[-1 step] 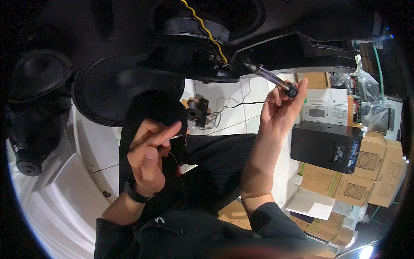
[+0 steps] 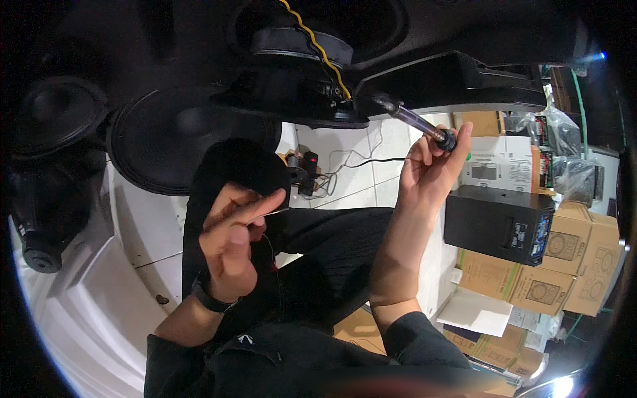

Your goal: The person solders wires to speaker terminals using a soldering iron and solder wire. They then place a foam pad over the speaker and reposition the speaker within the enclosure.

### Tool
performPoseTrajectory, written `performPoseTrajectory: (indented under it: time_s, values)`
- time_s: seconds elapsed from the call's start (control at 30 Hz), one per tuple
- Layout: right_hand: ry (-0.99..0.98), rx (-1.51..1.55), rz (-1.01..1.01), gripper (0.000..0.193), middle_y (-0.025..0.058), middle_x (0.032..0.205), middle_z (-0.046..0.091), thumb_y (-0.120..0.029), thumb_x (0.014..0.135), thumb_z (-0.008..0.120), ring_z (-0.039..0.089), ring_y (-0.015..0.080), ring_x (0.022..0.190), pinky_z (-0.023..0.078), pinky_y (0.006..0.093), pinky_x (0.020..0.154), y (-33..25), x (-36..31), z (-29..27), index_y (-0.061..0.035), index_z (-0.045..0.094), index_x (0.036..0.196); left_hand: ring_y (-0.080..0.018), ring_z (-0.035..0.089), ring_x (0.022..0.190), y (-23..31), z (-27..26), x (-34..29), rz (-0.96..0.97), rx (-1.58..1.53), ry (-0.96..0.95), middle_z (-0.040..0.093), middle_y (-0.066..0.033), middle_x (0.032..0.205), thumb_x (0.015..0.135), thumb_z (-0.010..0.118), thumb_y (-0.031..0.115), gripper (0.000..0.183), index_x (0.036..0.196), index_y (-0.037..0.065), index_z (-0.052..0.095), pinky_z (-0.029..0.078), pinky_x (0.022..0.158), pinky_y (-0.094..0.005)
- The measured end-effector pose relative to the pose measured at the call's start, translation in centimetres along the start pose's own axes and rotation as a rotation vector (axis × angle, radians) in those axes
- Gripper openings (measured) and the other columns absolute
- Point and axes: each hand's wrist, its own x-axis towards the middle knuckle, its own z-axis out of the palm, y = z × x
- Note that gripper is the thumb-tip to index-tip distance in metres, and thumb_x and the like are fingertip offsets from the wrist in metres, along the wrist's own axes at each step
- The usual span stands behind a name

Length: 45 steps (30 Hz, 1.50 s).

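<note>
The thin wire (image 2: 277,211) now juts farther from the left hand (image 2: 229,242), which pinches it below-left of the soldering iron (image 2: 417,123); the right hand (image 2: 430,166) grips that iron's end. Cardboard boxes (image 2: 572,255), contents hidden, sit to its right.

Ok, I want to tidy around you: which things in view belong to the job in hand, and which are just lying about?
Job in hand:
soldering iron, in the right hand
thin wire, in the left hand
speaker with the yellow wire, near the iron's tip

Apparently just lying about:
cardboard boxes
black box
white flat panel
</note>
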Motion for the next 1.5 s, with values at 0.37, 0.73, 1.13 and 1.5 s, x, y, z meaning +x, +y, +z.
performPoseTrajectory:
  time_s: [0.37,0.73,1.13,1.5]
  values:
    - [0.019,-0.045,-0.018,0.033,0.0082,0.082,0.063,-0.037,0.097,0.070,0.046,0.0044,0.055,0.033,0.0184,0.044,-0.9,-1.4,0.5,-0.0069,0.057,0.091,-0.0084,0.047,0.066,0.0,0.0,-0.1,0.023,0.089,-0.011,0.054,-0.0066,0.089,0.097,0.060,0.009,0.033,0.126,-0.005,0.067,0.043,0.057,-0.0230]
    - [-0.059,-0.117,-0.101,0.028,0.0066,0.073,0.064,-0.032,0.098,0.068,0.048,0.0057,0.048,0.033,0.0177,0.041,-0.6,-0.4,1.4,-0.0077,0.060,0.086,-0.0081,0.053,0.068,5.5,-3.1,3.7,0.148,0.208,0.080,0.067,-0.0045,0.077,0.086,0.076,0.008,0.026,0.110,-0.001,0.075,0.042,0.064,-0.0230]
    - [-0.084,0.074,-0.143,0.020,0.0082,0.077,0.067,-0.024,0.094,0.071,0.056,0.0056,0.056,0.036,0.0175,0.043,1.8,2.8,0.6,-0.0053,0.066,0.089,-0.0044,0.049,0.066,11.4,-2.1,9.7,0.427,0.756,0.012,0.061,0.0007,0.075,0.084,0.079,0.001,0.016,0.099,-0.001,0.074,0.033,0.064,-0.0181]
    - [-0.284,0.135,-0.174,0.019,0.0069,0.083,0.069,-0.021,0.094,0.071,0.069,0.0066,0.075,0.054,0.0150,0.059,3.3,2.4,-0.1,-0.0032,0.070,0.101,-0.0077,0.063,0.084,11.7,-0.1,10.6,0.411,0.792,-0.060,0.067,-0.0030,0.092,0.090,0.074,0.000,0.011,0.100,0.000,0.071,0.047,0.075,-0.0190]
